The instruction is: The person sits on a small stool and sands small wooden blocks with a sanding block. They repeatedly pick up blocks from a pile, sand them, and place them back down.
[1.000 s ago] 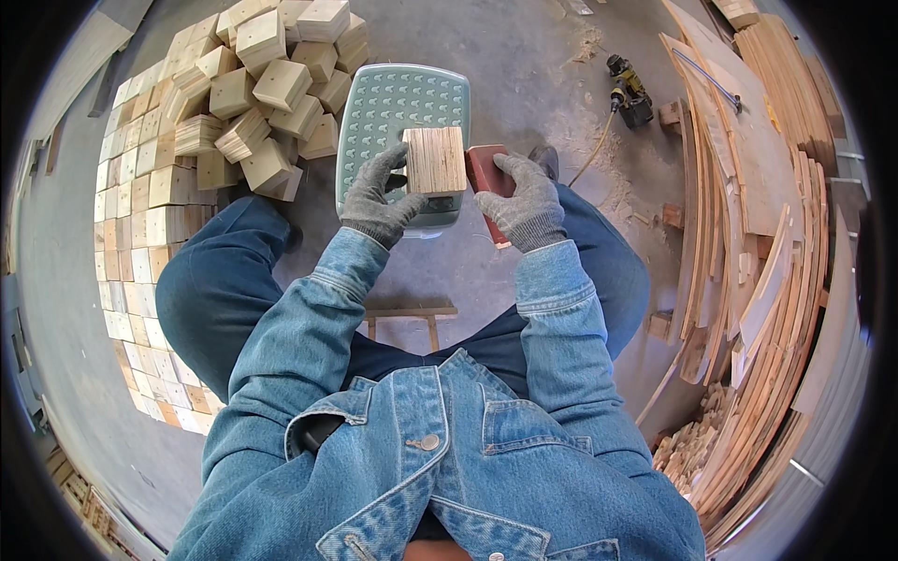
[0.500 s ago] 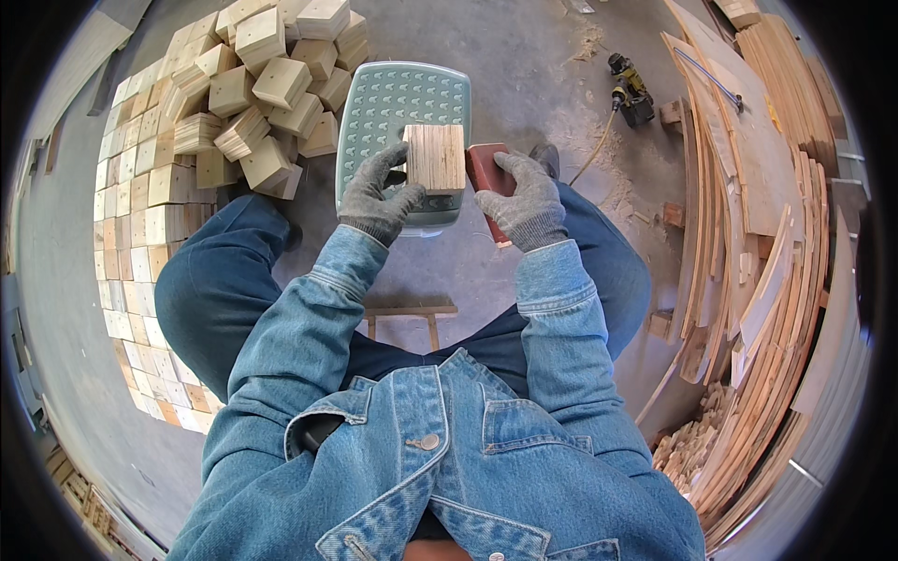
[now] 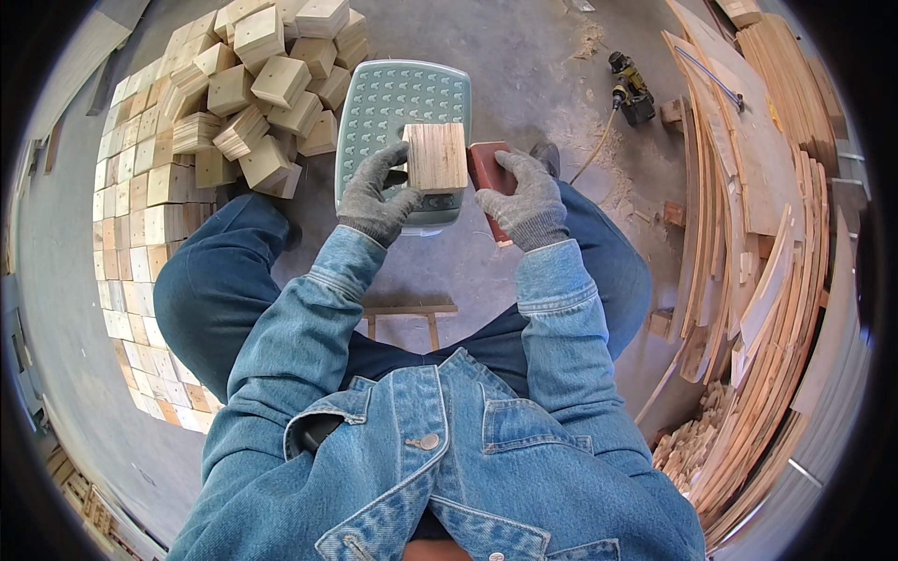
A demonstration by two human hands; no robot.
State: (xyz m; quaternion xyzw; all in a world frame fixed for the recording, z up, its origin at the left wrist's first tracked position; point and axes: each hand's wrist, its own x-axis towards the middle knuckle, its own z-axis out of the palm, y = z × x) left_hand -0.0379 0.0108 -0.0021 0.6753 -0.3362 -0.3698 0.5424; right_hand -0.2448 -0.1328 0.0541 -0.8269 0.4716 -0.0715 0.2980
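Observation:
A square block of layered plywood is in the grip of my left hand, which wears a grey knitted glove and closes on the block's left side. My right hand, gloved alike, is closed round a flat reddish-brown sanding block. That sanding block stands on edge, close against the right side of the wooden block; whether they touch I cannot tell. Under the wooden block is a pale green plastic step stool with a raised pattern on its top. Some of my fingertips are hidden behind what they hold.
To the left, wooden blocks stand stacked in neat rows, with a loose heap of blocks farther off. A yellow and black cordless drill and sawdust lie on the floor. Long plywood strips are piled at right.
Almost nothing differs. The wooden block and both hands have shifted only very slightly.

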